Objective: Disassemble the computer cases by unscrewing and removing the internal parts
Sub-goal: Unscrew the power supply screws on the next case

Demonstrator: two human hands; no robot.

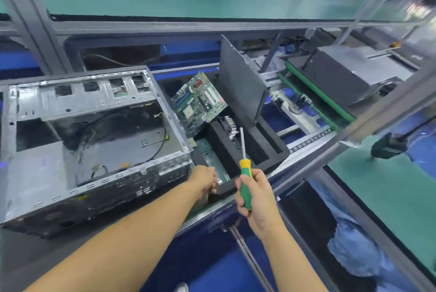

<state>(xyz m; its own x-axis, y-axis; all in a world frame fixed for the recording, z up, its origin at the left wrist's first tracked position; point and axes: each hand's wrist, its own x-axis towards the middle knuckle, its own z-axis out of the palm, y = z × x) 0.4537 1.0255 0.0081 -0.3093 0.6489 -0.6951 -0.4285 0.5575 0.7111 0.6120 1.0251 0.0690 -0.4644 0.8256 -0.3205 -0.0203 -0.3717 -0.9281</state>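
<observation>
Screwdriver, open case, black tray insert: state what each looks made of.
The screwdriver: glossy green-and-yellow handle, likely plastic; bright steel-looking shaft. The open case: bare sheet metal, dull grey sheen, punched slots. The black tray insert: probably foam, matte with thick cut-out walls.

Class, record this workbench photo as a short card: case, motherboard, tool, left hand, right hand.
case: open, left of the hands, loose cables inside
motherboard: tilted, outside the case, to its right
tool: screwdriver, green and yellow handle, shaft pointing up
left hand: beside the case's corner; grip blurred
right hand: grips the screwdriver handle
</observation>
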